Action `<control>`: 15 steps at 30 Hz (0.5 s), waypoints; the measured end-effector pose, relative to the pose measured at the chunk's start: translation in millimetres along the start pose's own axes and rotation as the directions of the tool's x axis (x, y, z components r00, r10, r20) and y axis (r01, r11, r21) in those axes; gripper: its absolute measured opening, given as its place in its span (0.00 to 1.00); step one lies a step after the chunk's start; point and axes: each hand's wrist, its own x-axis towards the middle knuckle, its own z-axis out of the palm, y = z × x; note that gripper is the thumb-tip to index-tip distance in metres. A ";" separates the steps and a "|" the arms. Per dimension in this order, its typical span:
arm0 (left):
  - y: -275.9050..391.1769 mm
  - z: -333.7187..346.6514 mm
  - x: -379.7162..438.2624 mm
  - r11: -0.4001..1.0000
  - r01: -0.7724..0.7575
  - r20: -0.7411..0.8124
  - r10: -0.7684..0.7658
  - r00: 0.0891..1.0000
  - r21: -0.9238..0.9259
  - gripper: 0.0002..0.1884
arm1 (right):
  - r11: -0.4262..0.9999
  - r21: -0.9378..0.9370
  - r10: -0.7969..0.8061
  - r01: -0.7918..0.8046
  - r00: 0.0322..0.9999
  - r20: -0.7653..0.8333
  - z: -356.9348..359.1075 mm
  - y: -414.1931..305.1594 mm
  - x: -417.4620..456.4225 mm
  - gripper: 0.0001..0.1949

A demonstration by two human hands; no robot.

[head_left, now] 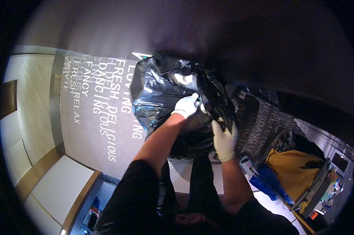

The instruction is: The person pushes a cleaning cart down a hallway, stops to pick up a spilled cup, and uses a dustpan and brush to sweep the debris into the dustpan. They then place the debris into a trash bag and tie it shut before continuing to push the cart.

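A large black plastic bag (153,97), shiny and creased, stands in front of me, its mouth gaping towards the camera. White items (183,78) show inside it, too blurred to name. My left hand (187,105), in a white glove, is over the bag's mouth with its fingers curled; whether it grips the film or something inside, I cannot tell. My right hand (224,138), gloved too, has its fingers at the bag's right rim, pinching the gathered black film.
A dark wall rises beyond the bag. Decorative lettering covers the grey surface (85,117) at left. At lower right stands a cart with a yellow fabric bag (294,164), a blue cloth or bag (266,182) and small items on top. White panels (68,185) lie lower left.
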 end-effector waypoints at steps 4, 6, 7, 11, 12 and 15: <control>92.3 -149.6 -108.9 0.994 0.021 -0.550 -0.074 0.832 -0.103 0.24 | 0.989 0.026 0.145 -0.144 0.989 -0.028 -40.8 -12.9 2.2 0.07; 98.9 -172.2 -148.4 0.994 0.031 -0.444 -0.073 0.893 -0.102 0.37 | 0.979 -0.180 -0.079 0.100 0.990 0.116 -26.6 -40.6 3.8 0.06; 102.0 -176.2 -156.9 0.997 -0.014 -0.385 -0.016 0.923 -0.074 0.42 | 0.928 -0.239 -0.240 0.285 0.949 0.204 -15.1 -46.1 3.4 0.06; 95.9 -146.2 -136.2 0.965 -0.146 -0.185 0.106 0.977 -0.217 0.37 | 0.944 -0.073 -0.263 0.321 0.869 0.420 28.8 -72.6 11.5 0.11; 104.9 -152.4 -126.5 0.942 -0.097 -0.132 0.057 0.990 -0.322 0.32 | 0.926 -0.173 -0.244 0.336 0.881 0.405 29.9 -70.5 16.7 0.11; 63.9 -115.4 -111.9 0.810 -0.416 -0.350 0.280 0.894 -0.414 0.18 | 0.902 -0.100 -0.346 0.419 0.843 0.413 38.4 -84.5 20.4 0.19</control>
